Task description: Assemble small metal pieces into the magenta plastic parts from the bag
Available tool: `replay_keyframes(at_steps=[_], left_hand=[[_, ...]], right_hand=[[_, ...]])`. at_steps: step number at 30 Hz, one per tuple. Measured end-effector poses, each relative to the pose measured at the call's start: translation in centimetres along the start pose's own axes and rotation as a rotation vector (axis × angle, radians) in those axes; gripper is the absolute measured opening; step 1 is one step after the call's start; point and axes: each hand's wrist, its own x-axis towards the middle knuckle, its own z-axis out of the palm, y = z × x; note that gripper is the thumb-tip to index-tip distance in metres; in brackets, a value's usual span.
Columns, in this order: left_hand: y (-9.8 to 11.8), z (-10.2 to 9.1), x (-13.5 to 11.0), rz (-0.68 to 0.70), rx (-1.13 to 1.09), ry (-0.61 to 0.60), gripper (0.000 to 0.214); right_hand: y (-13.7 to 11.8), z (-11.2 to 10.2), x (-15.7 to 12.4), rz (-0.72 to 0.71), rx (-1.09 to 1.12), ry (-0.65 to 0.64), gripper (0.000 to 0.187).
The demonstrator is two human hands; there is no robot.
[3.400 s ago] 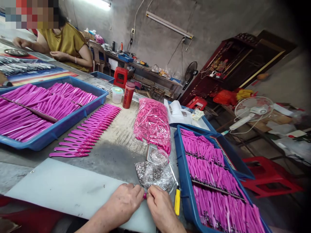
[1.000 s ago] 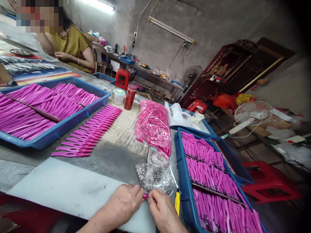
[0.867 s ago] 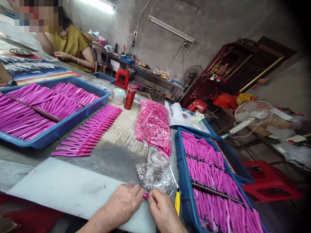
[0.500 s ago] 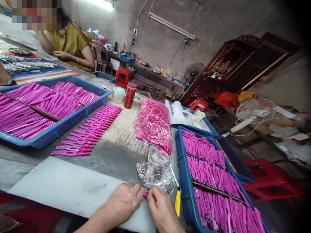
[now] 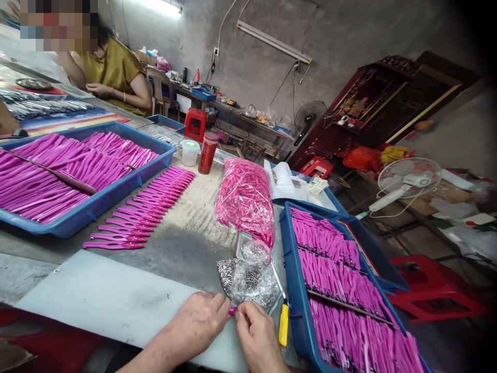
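Observation:
My left hand (image 5: 205, 320) and my right hand (image 5: 257, 331) meet over the front edge of the pale board (image 5: 101, 290). Both have their fingers closed on a small pink plastic piece (image 5: 232, 311), of which only a short stretch shows between them. Just beyond the fingers lies an open clear bag of small metal pins (image 5: 236, 277). To the right of my right hand is a yellow-handled tool (image 5: 283, 324) with a thin metal shaft. A row of pink plastic handles (image 5: 128, 228) lies on the table, left of the bag.
Blue trays of pink handles stand at left (image 5: 155, 168) and right (image 5: 289, 269). A big clear bag of pink pieces (image 5: 244, 197), a red bottle (image 5: 208, 153) and a lidded tub (image 5: 190, 154) stand farther back. A co-worker (image 5: 112, 72) sits at the far left.
Very little differs. Both hands keep their hold on the pink piece in nearly the same spot, and the view has shifted very slightly.

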Motion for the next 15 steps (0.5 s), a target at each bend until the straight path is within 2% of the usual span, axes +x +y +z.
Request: replay_keyframes(at_steps=[4, 10, 15], left_hand=[[0.01, 0.11, 0.03, 0.012, 0.01, 0.02, 0.012], [0.03, -0.06, 0.1, 0.011, 0.023, 0.011, 0.012], [0.04, -0.33, 0.13, 0.004, 0.014, 0.01, 0.013]], right_hand=[[0.04, 0.25, 0.1, -0.034, -0.029, 0.016, 0.024], [0.47, 0.28, 0.06, -0.192, -0.102, 0.017, 0.026], [0.63, 0.52, -0.18, -0.185, -0.078, 0.034, 0.026]])
